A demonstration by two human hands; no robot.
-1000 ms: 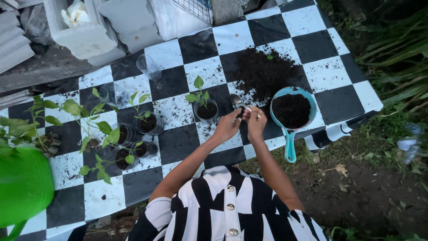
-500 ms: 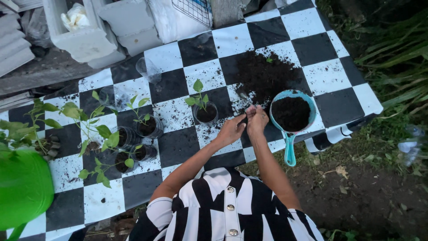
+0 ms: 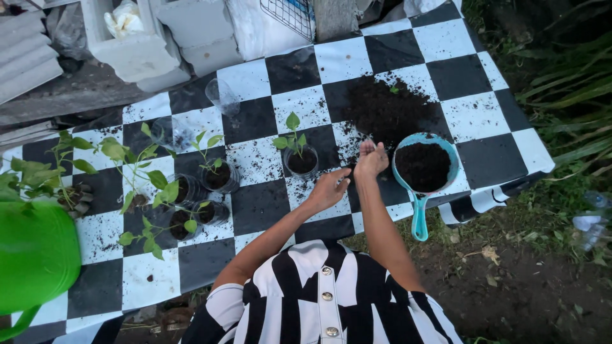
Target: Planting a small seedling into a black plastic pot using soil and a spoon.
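Seedling pots are seen spread over the black-and-white checkered table (image 3: pixel 440 38), and the potting work is judged to be well under way but not finished. One small dark pot with an upright green seedling (image 3: pixel 299 156) is set near the middle of the table, just to the left of both hands, already filled with soil. Further left, a cluster of potted seedlings (image 3: pixel 191 197) is gathered, several leaning or lying on their sides, so these are judged to be only partly dealt with. A clear empty plastic cup (image 3: pixel 221 95) is stood apart, toward the far edge. A heap of loose dark soil (image 3: pixel 389 108) is spilled across the squares beyond the hands, and a turquoise scoop full of soil (image 3: pixel 424 169) is laid just to the right of them, its handle pointing toward the near edge. The right hand (image 3: pixel 371 159) is raised beside the scoop's rim with the fingers bunched together, as if pinching something small; what is pinched cannot be made out. The left hand (image 3: pixel 330 189) is held just below and left of it, loosely curled, with nothing clearly grasped. A bright green watering can (image 3: pixel 32 261) is seen at the lower left edge, untouched. White concrete blocks (image 3: pixel 137 48) are lined up beyond the table.
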